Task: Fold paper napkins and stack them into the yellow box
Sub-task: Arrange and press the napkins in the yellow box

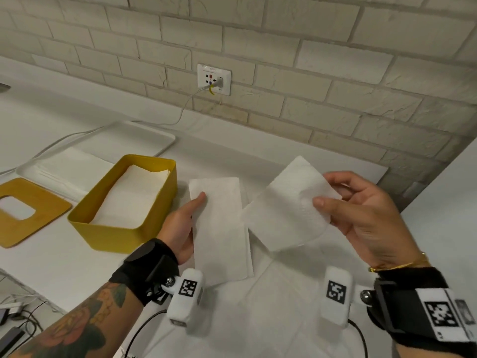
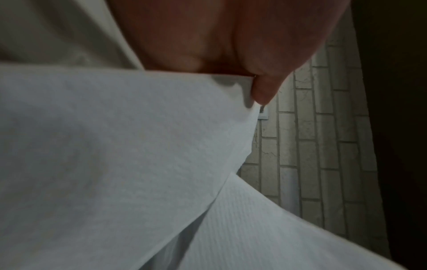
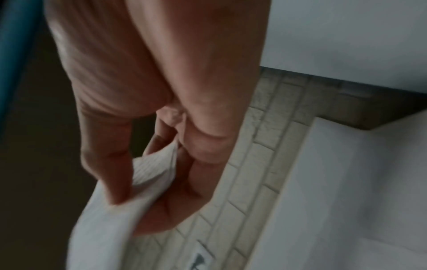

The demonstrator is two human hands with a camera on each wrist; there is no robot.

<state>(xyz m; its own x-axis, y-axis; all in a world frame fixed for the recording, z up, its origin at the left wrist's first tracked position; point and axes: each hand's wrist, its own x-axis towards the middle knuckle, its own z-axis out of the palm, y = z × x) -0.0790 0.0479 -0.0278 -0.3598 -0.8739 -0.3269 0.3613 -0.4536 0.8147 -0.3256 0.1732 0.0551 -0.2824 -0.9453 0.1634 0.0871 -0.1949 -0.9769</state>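
White folded paper napkins in both hands, beside open yellow box (image 1: 124, 223).
Left hand (image 1: 182, 228) gripping long folded napkin (image 1: 219, 228), long axis toward brick wall; right hand (image 1: 361, 215) pinching tilted second napkin (image 1: 284, 210) aloft.

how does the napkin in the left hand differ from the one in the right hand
The left-hand napkin is a flat, narrow folded strip; the right-hand napkin is wider and curls.
The left hand holds its napkin along the side edge; the right hand pinches its napkin at one end.
Both are white textured paper.
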